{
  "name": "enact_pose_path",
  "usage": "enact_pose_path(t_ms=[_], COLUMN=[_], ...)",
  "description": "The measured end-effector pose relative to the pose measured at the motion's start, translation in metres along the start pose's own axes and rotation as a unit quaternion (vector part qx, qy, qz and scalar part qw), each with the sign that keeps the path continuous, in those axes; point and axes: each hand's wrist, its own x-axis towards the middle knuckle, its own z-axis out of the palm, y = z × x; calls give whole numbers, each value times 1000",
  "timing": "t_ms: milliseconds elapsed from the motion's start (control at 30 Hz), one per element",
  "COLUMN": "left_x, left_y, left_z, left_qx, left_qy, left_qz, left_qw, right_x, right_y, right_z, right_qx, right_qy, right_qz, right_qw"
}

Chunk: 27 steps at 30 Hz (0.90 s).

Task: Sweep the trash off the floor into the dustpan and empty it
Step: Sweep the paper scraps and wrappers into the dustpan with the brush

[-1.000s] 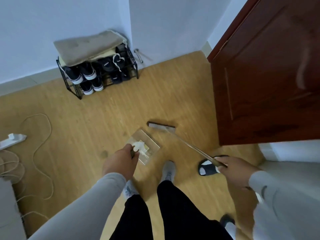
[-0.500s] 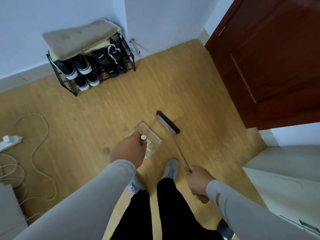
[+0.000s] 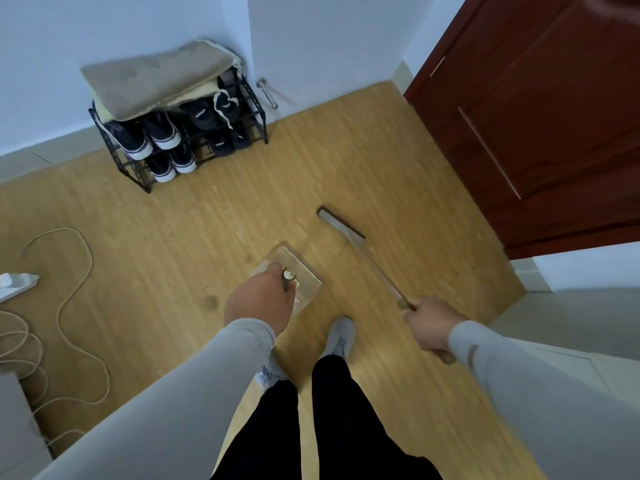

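My left hand [image 3: 258, 301] grips the handle of a clear plastic dustpan [image 3: 304, 275], which hangs over the wooden floor just ahead of my feet. A small pale piece of trash [image 3: 290, 274] lies inside the pan, close to my fingers. My right hand [image 3: 431, 325] is closed around the wooden handle of a broom [image 3: 372, 265]. The broom's dark head [image 3: 340, 223] rests on the floor to the right of and beyond the dustpan, apart from it.
A black shoe rack [image 3: 180, 143] with several shoes and a folded beige cloth stands against the far wall. A dark red door [image 3: 540, 116] stands open at the right. A cord [image 3: 65, 306] loops across the floor at left by a white power strip [image 3: 15, 285].
The broom head has swung away from the dustpan to the right. My right hand moved left along the handle, then back out to the right. The dustpan stays in my left hand.
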Motion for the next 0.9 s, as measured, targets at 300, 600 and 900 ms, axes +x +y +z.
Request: enact_pose_path(t_ms=[300, 600, 900], left_x=[-1, 3, 2], left_y=[3, 4, 6], left_z=[-8, -6, -9], left_qx=[-2, 3, -1], left_qy=[-15, -17, -13], left_qz=[-1, 0, -5], left_qw=[1000, 1000, 1000], right_x=[-43, -3, -37], right_y=[14, 2, 10], right_z=[-8, -16, -16], right_qx=[58, -8, 4], right_qy=[-138, 2, -152], right_qz=[4, 13, 24], right_qw=[989, 1000, 988])
